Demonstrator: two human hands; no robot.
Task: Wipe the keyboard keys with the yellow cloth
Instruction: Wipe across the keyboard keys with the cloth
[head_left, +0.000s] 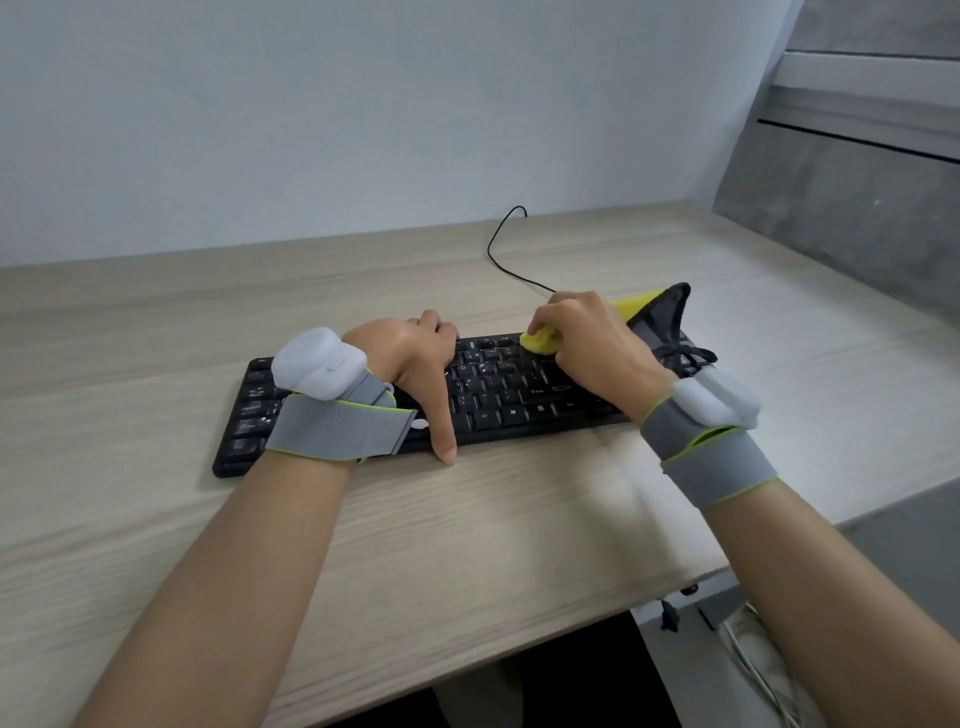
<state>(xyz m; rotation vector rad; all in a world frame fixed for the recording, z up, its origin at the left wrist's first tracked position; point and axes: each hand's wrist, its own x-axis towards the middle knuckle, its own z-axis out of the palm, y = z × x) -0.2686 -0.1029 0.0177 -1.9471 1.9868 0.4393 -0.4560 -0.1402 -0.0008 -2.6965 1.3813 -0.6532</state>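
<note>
A black keyboard (488, 387) lies across the wooden desk (467, 519). My left hand (415, 358) grips it across the middle, fingers curled over the far edge and thumb down over the near edge. My right hand (587, 343) is closed on a bunched yellow cloth (537, 342), pressing it onto the upper key rows right of centre. A yellow and dark mesh part of the cloth (657, 306) sticks out behind that hand. The keyboard's right end is hidden under my right hand and wrist.
The keyboard's black cable (498, 249) loops back toward the pale wall. A grey panel (841, 197) rises at the right. The desk's front edge runs diagonally at lower right, with cables hanging beneath it. Both wrists carry grey straps with white devices.
</note>
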